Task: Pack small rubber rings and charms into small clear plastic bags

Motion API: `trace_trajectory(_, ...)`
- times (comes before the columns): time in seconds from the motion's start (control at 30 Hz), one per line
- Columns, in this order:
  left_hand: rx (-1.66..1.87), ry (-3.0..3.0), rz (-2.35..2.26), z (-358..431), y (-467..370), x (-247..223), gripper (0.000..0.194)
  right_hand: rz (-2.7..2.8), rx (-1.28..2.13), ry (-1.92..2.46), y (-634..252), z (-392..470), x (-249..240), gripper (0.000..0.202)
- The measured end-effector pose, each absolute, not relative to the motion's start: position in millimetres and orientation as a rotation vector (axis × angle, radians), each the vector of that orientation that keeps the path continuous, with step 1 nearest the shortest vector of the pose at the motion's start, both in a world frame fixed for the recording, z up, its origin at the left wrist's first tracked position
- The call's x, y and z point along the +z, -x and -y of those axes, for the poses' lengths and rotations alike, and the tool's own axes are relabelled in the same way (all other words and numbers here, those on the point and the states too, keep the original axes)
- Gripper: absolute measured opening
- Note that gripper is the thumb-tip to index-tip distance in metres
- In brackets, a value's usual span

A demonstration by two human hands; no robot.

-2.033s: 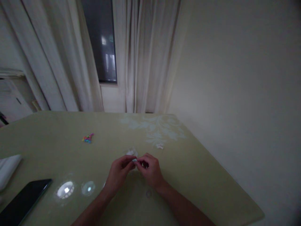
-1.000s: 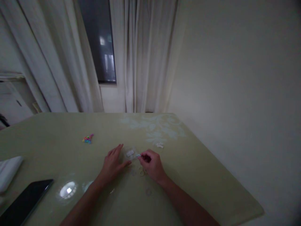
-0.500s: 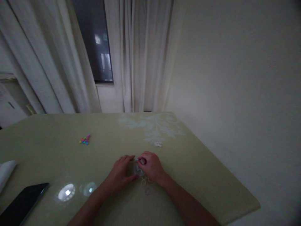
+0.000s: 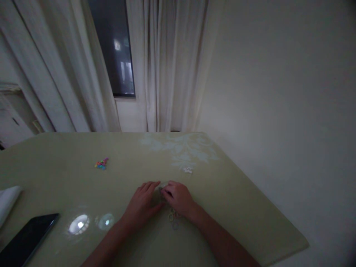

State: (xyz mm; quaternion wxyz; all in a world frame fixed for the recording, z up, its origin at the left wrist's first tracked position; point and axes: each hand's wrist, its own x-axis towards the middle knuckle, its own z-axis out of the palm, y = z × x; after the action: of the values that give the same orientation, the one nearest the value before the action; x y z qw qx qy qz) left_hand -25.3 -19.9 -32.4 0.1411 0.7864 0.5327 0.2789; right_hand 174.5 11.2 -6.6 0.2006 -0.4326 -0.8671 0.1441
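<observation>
Behind the table (image 4: 236, 207) hang pale curtains (image 4: 178, 66). Between both hands, toward its near edge, lies a clear bag (image 4: 164, 183). The right hand (image 4: 179, 198) pinches at it, fingers narrow; the left hand (image 4: 143, 204) curves, thumb and fingers wide. Small rings (image 4: 171, 215) partly hide beside the right hand; colourful pieces (image 4: 101, 164) lie farther left.

No lettering, label, brand, number or sign can be read anywhere in the view; the dark-screened device (image 4: 30, 239) at the near left shows no legible marking either.
</observation>
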Motion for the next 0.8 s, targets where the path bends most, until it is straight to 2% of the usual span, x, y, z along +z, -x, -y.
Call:
trace_trajectory(0.2,0.929,-2.159,-1.481,10,35,-38,0.055,2.215,0.518,1.148,-175,-15,-6,0.014)
trace_trajectory(0.4,0.978,-1.942,-1.612,0,49,-36,0.054,2.078,0.534,1.206,-187,-27,0,0.007)
trace_trajectory(0.5,0.998,-1.893,-1.661,2,57,-24,0.038,2.150,0.599,1.279,-207,-36,7,0.004)
trace_trajectory(0.6,0.807,-1.954,-1.650,8,58,-9,0.017,2.258,0.732,1.284,-229,-43,10,0.003)
trace_trajectory(0.7,0.578,-2.017,-1.580,13,53,-2,0.016,2.292,0.944,1.259,-243,-45,9,0.006)
trace_trajectory(0.8,0.516,-2.061,-1.552,16,49,-4,0.021,2.373,1.216,1.186,-243,-40,10,0.007)
